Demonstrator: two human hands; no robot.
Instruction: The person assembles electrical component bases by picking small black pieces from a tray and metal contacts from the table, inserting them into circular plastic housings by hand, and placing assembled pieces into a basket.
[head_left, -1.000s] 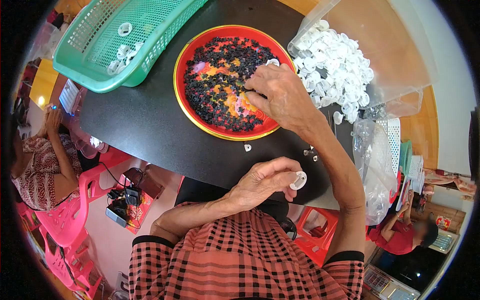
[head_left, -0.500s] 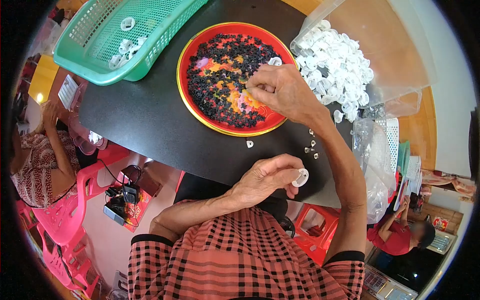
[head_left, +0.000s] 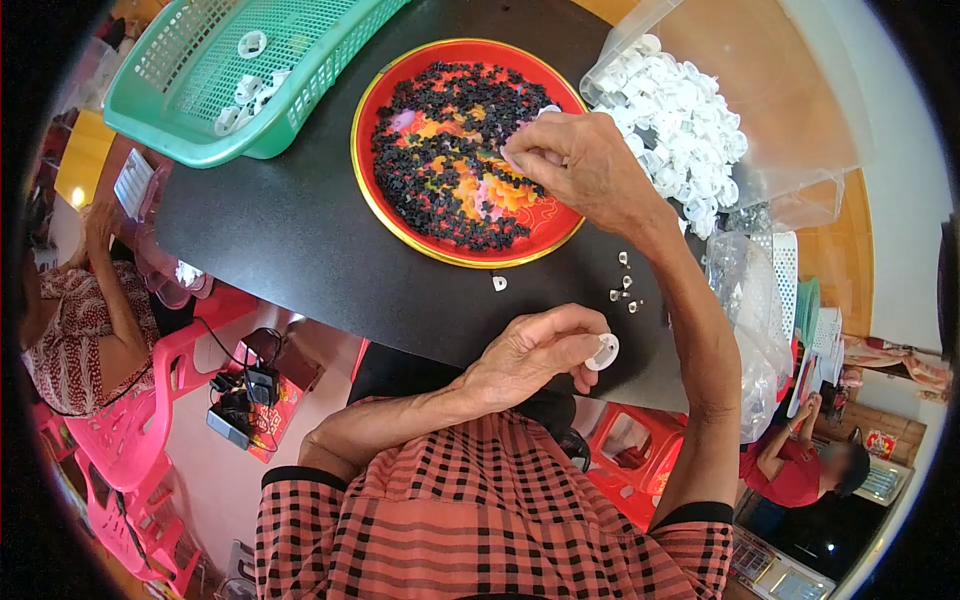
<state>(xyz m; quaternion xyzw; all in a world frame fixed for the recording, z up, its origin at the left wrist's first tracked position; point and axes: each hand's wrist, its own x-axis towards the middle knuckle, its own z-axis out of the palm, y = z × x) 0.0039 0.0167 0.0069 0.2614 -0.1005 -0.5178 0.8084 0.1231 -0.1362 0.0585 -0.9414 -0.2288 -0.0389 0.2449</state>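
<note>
My left hand (head_left: 525, 355) grips a round white plastic piece (head_left: 609, 352) between thumb and fingers, just off the near edge of the table. Over the right side of a red round tray (head_left: 364, 150), my right hand (head_left: 590, 170) has its thumb and fingertips pinched together. Whatever might be between those fingertips is too small to make out. Many tiny black parts (head_left: 410, 185) are spread across the tray's flowered bottom. Beside my right fingers, another white piece (head_left: 548, 109) is partly hidden.
A green basket (head_left: 215, 150) with several white pieces stands at the back left. White pieces (head_left: 670, 130) spill from a clear bin (head_left: 780, 90) on the right. Small parts (head_left: 626, 282) and a small white part (head_left: 500, 283) lie nearer. Two people sit at the sides.
My right hand has shifted slightly up and to the right over the tray, its fingers still pinched. My left hand keeps its hold on the white piece, almost unmoved.
</note>
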